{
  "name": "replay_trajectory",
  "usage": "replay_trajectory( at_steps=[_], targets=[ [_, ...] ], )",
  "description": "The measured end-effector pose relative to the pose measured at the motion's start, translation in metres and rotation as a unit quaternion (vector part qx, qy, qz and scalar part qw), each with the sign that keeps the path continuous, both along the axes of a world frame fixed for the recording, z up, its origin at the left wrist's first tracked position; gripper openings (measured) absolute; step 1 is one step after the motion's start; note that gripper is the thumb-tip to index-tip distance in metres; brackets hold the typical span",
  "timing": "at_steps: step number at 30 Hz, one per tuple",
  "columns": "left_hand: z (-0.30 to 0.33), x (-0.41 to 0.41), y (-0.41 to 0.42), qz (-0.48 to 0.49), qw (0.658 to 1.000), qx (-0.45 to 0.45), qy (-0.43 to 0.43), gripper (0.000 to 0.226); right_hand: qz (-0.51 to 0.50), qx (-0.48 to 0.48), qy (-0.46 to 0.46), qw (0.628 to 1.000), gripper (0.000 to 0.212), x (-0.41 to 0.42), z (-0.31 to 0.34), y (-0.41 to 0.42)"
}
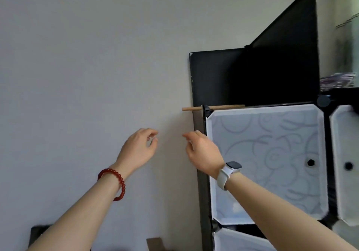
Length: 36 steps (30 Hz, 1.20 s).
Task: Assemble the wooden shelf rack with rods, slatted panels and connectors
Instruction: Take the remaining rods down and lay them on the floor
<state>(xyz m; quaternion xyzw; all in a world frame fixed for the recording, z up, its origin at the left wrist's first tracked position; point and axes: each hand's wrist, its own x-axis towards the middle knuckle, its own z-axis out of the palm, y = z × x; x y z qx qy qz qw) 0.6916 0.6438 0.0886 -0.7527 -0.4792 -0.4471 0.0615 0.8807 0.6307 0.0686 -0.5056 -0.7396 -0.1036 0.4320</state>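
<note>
A thin wooden rod [213,107] lies level on top of the cube cabinet, its left end sticking out past the cabinet's corner towards the wall. My left hand [138,148] is raised below and to the left of that end, fingers loosely curled, holding nothing. My right hand [203,151] is raised beside it, just below the rod and in front of the cabinet's left edge, fingers also loosely curled and empty. Neither hand touches the rod. No slatted panels or rack connectors are in view.
A cube cabinet with white patterned doors [266,159] and black panels [254,75] stands at the right against a plain grey wall [87,66]. A brown cardboard corner [155,244] and a dark object [37,233] show at the bottom edge.
</note>
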Motion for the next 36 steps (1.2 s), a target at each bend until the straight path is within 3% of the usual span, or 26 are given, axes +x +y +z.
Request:
replay_trajectory(
  at_steps=[7, 11, 16, 19, 22, 28, 33, 36],
  targets=[
    [0.015, -0.026, 0.158, -0.038, 0.999, 0.019, -0.017, 0.028, -0.139, 0.025, -0.061, 0.988, 0.039, -0.036, 0.024, 0.141],
    [0.025, -0.037, 0.264, -0.082, 0.997, 0.007, 0.001, 0.030, -0.312, 0.056, -0.190, 0.929, 0.041, -0.036, 0.050, 0.235],
    [0.032, -0.026, 0.363, -0.138, 0.990, 0.017, -0.020, 0.032, -0.449, -0.019, -0.225, 0.865, 0.058, -0.015, 0.083, 0.318],
    [0.035, -0.011, 0.402, -0.174, 0.984, 0.023, -0.033, 0.032, -0.458, -0.096, -0.218, 0.857, 0.062, -0.001, 0.107, 0.349],
    [0.038, 0.007, 0.435, -0.203, 0.978, 0.036, -0.040, 0.033, -0.411, -0.162, -0.208, 0.873, 0.032, 0.007, 0.121, 0.374],
    [0.041, 0.056, 0.475, -0.251, 0.967, 0.028, -0.037, 0.036, -0.408, -0.113, -0.216, 0.880, 0.014, 0.014, 0.128, 0.383],
    [0.064, 0.109, 0.490, -0.295, 0.953, -0.019, 0.070, 0.072, -0.408, -0.108, -0.184, 0.888, 0.013, 0.019, 0.140, 0.359],
    [0.087, 0.136, 0.498, -0.378, 0.911, -0.126, 0.105, 0.091, -0.411, -0.083, -0.166, 0.892, 0.014, 0.018, 0.144, 0.353]
  ],
)
